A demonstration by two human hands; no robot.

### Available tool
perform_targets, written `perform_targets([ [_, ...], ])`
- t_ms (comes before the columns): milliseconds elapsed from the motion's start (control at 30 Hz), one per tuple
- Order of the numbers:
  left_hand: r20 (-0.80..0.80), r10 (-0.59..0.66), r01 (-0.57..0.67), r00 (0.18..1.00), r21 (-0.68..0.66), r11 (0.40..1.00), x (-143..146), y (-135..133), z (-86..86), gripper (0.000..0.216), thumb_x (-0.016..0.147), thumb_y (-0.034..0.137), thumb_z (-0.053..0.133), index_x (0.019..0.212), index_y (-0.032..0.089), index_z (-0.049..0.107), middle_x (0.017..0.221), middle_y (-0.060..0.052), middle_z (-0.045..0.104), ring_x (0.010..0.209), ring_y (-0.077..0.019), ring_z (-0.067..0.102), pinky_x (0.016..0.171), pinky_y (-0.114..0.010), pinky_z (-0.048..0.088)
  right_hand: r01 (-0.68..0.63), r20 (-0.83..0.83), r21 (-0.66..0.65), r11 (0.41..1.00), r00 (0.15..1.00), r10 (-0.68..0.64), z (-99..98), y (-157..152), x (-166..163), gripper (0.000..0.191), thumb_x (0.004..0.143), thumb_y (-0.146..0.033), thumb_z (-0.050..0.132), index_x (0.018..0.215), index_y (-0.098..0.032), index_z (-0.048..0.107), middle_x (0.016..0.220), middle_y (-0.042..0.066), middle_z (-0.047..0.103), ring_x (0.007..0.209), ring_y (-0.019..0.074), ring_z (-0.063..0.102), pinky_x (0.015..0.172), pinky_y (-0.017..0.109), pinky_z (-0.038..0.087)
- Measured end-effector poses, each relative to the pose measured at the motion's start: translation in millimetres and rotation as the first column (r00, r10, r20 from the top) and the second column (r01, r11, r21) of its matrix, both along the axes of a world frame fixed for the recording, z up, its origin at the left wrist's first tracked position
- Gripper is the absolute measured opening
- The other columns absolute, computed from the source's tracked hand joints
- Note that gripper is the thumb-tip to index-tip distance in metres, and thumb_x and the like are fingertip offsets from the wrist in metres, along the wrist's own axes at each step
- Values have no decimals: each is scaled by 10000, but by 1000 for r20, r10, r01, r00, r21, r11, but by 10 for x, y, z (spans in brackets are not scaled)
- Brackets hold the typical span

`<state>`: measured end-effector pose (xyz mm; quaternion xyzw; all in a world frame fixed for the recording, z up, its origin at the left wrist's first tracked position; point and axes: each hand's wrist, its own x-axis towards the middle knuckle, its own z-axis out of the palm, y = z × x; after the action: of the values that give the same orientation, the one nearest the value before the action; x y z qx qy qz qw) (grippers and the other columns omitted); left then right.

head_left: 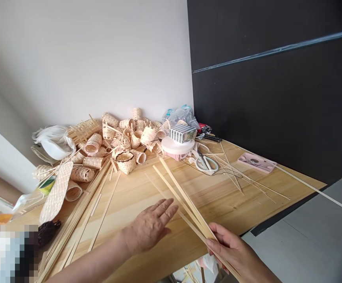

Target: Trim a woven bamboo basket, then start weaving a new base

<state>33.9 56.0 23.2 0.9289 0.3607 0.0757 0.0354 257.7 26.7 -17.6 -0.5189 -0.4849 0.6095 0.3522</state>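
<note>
- At 5 o'clock, nearest the camera: right hand point(235, 251), fingers curled closed around the near ends of the bamboo strips point(185, 196), holding them firmly in its grip.
- At 6 o'clock: left hand point(150, 226), open with fingers spread, palm down over the wooden tabletop point(135, 188). It holds nothing and lies just beside the strips, on their 9 o'clock side; contact with them is not confirmed.
- Strip alignment: long axis runs from the right hand toward 11 o'clock, with the far ends pointing at the basket heap. Several strips converge at the right hand, which is the hand bearing them; the left hand is apart from their far ends.
- At 8 o'clock: loose split-bamboo strips point(70, 224) lie in a long bundle along the table's left side, beside a flat woven bamboo mat point(57, 192).
- At 11 o'clock: small round woven basket with a dark rim point(125, 162), at the front of a heap of woven bamboo baskets point(123, 137). White plastic bag point(54, 141) stands at the heap's left end.
- At 1 o'clock: white-handled scissors point(206, 163) lie near thin bamboo splints point(241, 177). Behind them, a striped packet point(182, 133) sits on a white round turntable point(176, 145).
- At 2 o'clock: pink flat card point(256, 162) lies on the table near a long strip point(315, 190) extending past the table edge.
</note>
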Motion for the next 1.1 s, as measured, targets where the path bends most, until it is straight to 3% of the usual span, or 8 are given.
perform_targets([
  [100,-127,-45,36,991,-71,997,50,107,-204,665,834,496,425,1354,116,258,1400,-174,283,1279,-303,272,990,-447,330,-21,-39,-6,1000,999,21,-30,54,-79,276,642,-459,517,741,-203,485,523,-81,448,366,53,346,362,178,283],
  [200,-121,-18,10,992,-62,998,0,156,-395,667,831,584,326,1361,185,255,1391,-124,326,1271,-283,296,1002,-472,293,-42,-40,-16,999,998,42,-74,113,-148,246,637,-428,502,745,-208,489,559,-62,492,438,83,434,392,185,345],
  [300,-118,-13,7,993,-48,999,-89,187,-482,645,837,574,324,1351,187,284,1368,-124,368,1250,-267,337,1001,-457,293,-58,-12,-42,997,998,57,-127,147,-162,205,647,-400,478,743,-218,485,600,-54,528,492,101,487,409,191,388],
  [567,-118,39,-44,992,-36,998,-171,236,-351,419,842,394,458,1214,201,453,1285,-94,467,1188,-245,411,984,-453,324,-7,151,-21,1000,989,10,-127,194,-65,155,672,-353,468,645,-210,413,488,-86,431,401,76,442,343,162,292],
  [733,-99,151,-151,984,5,989,-158,334,-261,414,809,202,491,1212,142,423,1284,-133,461,1180,-233,432,973,-415,376,26,55,-63,998,998,-23,-62,204,-104,160,662,-345,486,654,-197,425,556,-86,467,364,41,403,348,169,277],
  [867,-50,214,-213,976,33,977,-110,477,-250,439,822,147,454,1253,116,379,1312,-139,430,1181,-202,439,950,-332,419,-32,-60,-89,995,998,27,3,189,-140,201,668,-374,509,658,-185,439,538,-90,445,375,31,393,362,160,266],
  [967,-71,148,-145,986,53,988,-65,547,-304,404,831,153,449,1233,125,423,1296,-128,453,1191,-208,427,973,-339,395,-46,-97,-108,993,995,35,40,202,-150,219,660,-387,524,668,-188,433,557,-85,462,384,31,393,368,158,266],
  [1100,-111,112,-110,988,24,994,-46,535,-422,437,841,297,477,1242,130,437,1323,-137,426,1192,-242,423,984,-387,372,-47,-5,-121,991,999,46,31,243,-144,224,656,-401,526,708,-199,443,555,-80,470,399,53,433,378,166,292],
])
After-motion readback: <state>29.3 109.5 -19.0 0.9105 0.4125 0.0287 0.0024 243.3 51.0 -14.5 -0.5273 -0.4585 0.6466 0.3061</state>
